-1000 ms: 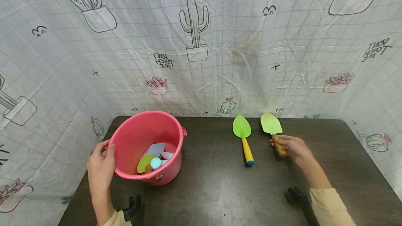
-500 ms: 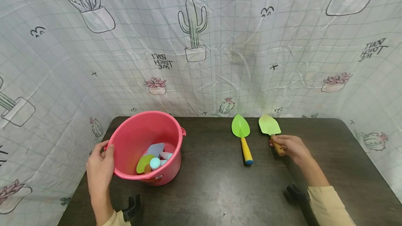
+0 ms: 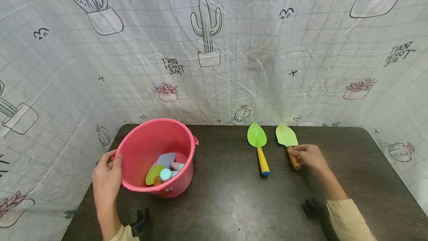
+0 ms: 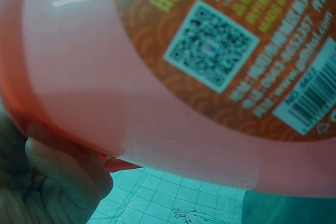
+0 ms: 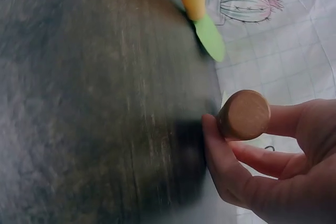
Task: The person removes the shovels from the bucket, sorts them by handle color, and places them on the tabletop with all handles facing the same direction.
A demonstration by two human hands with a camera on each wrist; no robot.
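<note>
At the left of the head view stands a pink bucket (image 3: 138, 148), tipped a little toward me. My left hand (image 3: 107, 176) grips its rim, thumb at the inside edge. In the left wrist view the fingers (image 4: 68, 169) curl at the rim beside a printed label (image 4: 226, 61). Inside the bucket lie a yellow-green piece (image 3: 153, 174), a grey-blue piece (image 3: 166, 158) and some turquoise-capped items (image 3: 165, 174). My right hand (image 3: 311, 158) pinches the wooden handle (image 5: 245, 115) of a pale green trowel (image 3: 286, 135). Whether the blade touches the table is unclear.
A second trowel (image 3: 257, 135), bright green with a yellow handle and blue end, lies left of the held one. The dark table (image 3: 230, 203) ends at a hanging cactus-print sheet (image 3: 247, 47). Black wrist mounts (image 3: 140, 221) sit by both sleeves.
The held trowel has shifted slightly toward me and to the left, with my right hand's fingers still at its handle. My left hand and the bucket stay in place.
</note>
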